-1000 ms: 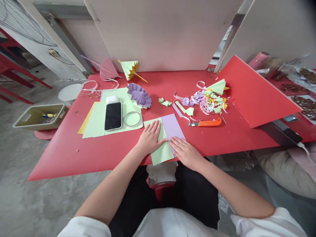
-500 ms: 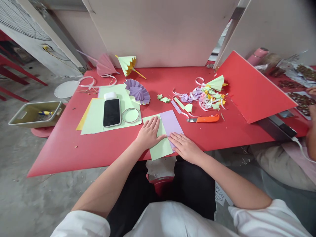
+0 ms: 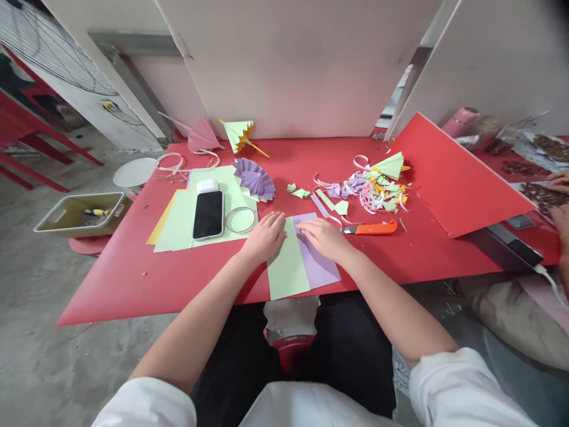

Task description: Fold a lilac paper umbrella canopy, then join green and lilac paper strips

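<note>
A light green sheet of paper point(image 3: 288, 274) and a light purple sheet of paper point(image 3: 320, 270) lie side by side at the table's front edge, their long sides touching or slightly overlapping. My left hand point(image 3: 265, 236) rests on the upper left side of the green sheet, fingers stretched forward and holding nothing. Over the upper part of the purple sheet is my right hand point(image 3: 323, 236), its fingers extended leftward with the tips at the paper near the seam. Just right of that hand lies an orange utility knife point(image 3: 376, 228), its blade pointing left.
Left are stacked paper sheets point(image 3: 171, 228), a phone point(image 3: 208, 214), a tape roll point(image 3: 240, 220) and a purple pleated paper fan point(image 3: 255, 178). Small paper umbrellas point(image 3: 202, 135) stand behind. Paper scraps point(image 3: 364, 188) and a leaning red board point(image 3: 453, 178) are right; another person's hand point(image 3: 560, 216) shows beyond.
My right hand has slid up the purple sheet, from near its lower left edge to its upper part. My left hand has shifted toward the green sheet's left edge. The view has tilted slightly upward.
</note>
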Demonstrator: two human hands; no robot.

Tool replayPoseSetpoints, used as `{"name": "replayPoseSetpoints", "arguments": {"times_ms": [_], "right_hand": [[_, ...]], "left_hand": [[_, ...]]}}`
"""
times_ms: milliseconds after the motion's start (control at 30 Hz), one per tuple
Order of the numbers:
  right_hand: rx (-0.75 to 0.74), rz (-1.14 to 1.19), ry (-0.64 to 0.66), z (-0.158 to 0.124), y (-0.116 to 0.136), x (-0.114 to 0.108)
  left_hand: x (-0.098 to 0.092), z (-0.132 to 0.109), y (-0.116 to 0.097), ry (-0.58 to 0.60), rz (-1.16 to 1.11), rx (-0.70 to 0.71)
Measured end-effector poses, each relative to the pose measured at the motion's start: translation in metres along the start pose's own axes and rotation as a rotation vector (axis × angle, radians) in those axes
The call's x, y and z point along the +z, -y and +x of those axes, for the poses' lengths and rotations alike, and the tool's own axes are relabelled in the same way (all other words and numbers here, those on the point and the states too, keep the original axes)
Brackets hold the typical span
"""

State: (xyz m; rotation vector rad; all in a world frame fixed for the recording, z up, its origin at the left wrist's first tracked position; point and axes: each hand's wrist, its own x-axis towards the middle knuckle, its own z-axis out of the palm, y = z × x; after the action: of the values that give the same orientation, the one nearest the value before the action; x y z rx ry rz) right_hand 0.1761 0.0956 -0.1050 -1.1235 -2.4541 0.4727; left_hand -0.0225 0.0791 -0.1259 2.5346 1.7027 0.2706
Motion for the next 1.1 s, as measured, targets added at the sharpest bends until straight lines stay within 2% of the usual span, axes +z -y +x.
{"name": "replayPoseSetpoints", "arguments": {"times_ms": [100,167,267,433,633,900,1100], "right_hand": [[0.033,0.018,-0.046,0.029,-0.009,0.018],[0.066,0.03,-0.087,0.037,-0.014,0.03],[0.099,0.053,-0.145,0.037,-0.018,0.042],[0.13,0.105,-0.19,0.034,-0.022,0.045],[0.157,0.151,-0.208,0.035,-0.025,0.045],[0.17,0.158,-0.213,0.036,-0.028,0.044],[0.141,0.149,-0.208,0.037,-0.028,0.044]], "left_hand": [[-0.006,0.017,0.011,0.012,0.016,-0.072],[-0.008,0.026,0.016,0.026,0.02,-0.119],[-0.01,0.035,0.021,0.061,-0.008,-0.146],[-0.012,0.041,0.023,0.08,-0.077,-0.145],[-0.012,0.031,0.013,-0.063,-0.095,-0.117],[-0.001,0.015,0.002,-0.279,-0.059,-0.061],[-0.01,-0.003,-0.007,-0.373,-0.04,0.062]]}}
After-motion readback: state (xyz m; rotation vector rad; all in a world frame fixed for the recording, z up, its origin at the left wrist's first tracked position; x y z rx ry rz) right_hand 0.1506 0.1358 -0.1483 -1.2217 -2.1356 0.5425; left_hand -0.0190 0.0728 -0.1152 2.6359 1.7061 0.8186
